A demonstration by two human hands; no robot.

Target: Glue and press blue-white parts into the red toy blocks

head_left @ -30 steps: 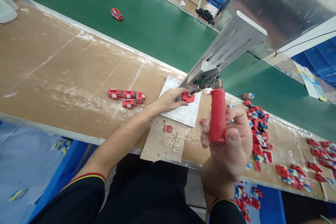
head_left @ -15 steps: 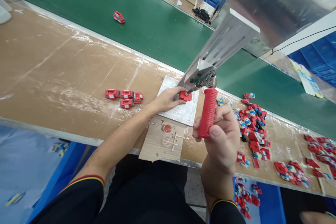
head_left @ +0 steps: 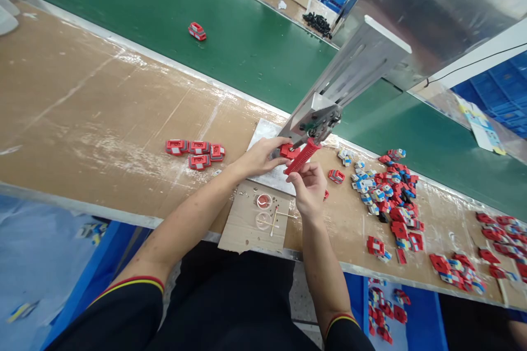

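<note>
My left hand (head_left: 262,158) pinches a small red plastic toy-car part (head_left: 290,151) on the whitish metal plate (head_left: 263,129), beneath a toggle clamp (head_left: 323,120). The clamp's tip reaches the part. Fixed to a slotted metal bracket (head_left: 349,66), the clamp has a red ribbed handle (head_left: 303,157). My right hand (head_left: 309,189) is closed on the handle's lower end, close beside my left fingers. Right of the plate lies a red-and-grey toy-car part (head_left: 336,176); another red bit is partly hidden behind my right hand.
Several assembled toy-car parts (head_left: 199,147) sit left of the plate. Cardboard (head_left: 234,233) in front holds small cups (head_left: 263,201) and cotton swabs. Red, white and blue parts (head_left: 395,186) are heaped right. One part (head_left: 197,31) rides the green conveyor belt (head_left: 123,5); a person works across it.
My right hand has swung the red handle down and leftward, away from the camera. My left hand stays nearly still. The part on the belt has shifted slightly right.
</note>
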